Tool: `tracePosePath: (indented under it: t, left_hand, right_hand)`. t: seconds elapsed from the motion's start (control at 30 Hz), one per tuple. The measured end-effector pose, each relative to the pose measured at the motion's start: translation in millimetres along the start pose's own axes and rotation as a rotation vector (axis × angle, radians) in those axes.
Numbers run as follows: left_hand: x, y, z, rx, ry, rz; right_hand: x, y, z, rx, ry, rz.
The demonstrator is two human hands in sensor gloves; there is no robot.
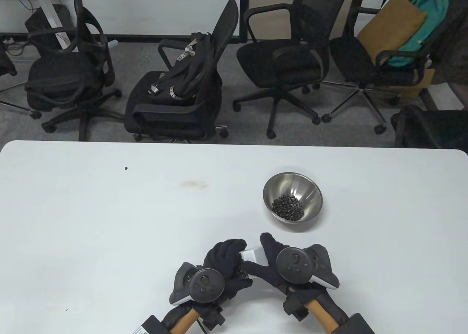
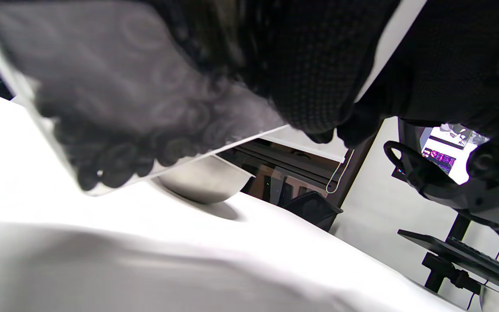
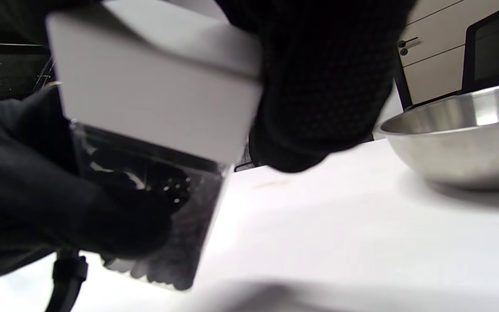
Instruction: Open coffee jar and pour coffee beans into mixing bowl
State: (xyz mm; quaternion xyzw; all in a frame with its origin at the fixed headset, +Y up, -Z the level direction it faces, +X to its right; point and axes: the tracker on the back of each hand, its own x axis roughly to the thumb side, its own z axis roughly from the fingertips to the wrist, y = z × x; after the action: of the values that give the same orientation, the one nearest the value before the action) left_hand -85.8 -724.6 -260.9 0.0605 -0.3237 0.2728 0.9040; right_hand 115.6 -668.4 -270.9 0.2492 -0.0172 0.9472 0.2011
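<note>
A clear square coffee jar with dark beans inside is held just above the table's near edge. My left hand grips the jar's body, with the beans gathered at its lower end. My right hand grips the white square lid, which sits on the jar's top; the fingers wrap its side. The clear body hangs below the lid, tilted. A steel mixing bowl with coffee beans in it stands beyond my right hand.
The bowl shows behind the jar in the left wrist view and at the right of the right wrist view. The white table has a small dark speck. Office chairs stand beyond its far edge.
</note>
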Motion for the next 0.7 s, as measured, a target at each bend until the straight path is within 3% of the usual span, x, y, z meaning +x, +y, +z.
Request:
tracePosePath:
  t: [0.17, 0.27, 0.37, 0.7]
  left_hand:
    - [-2.7, -0.3, -0.4, -0.020, -0.013, 0.017]
    - [-4.0, -1.0, -1.3, -0.032, -0.032, 0.043]
    - [-3.7, -0.9, -1.4, -0.031, -0.043, 0.050]
    - [-2.8, -2.5, -1.0, -0.034, -0.059, 0.038]
  right_hand:
    - [4.9, -15.1, 4.8, 0.083, -0.211, -0.017]
    - [11.5, -18.3, 6.1, 0.136, -0.281, 0.124]
    - [16.6, -15.5, 7.4, 0.131, -0.292, 0.219]
    - [14.5, -12.8, 6.2, 0.094, -0.285, 0.197]
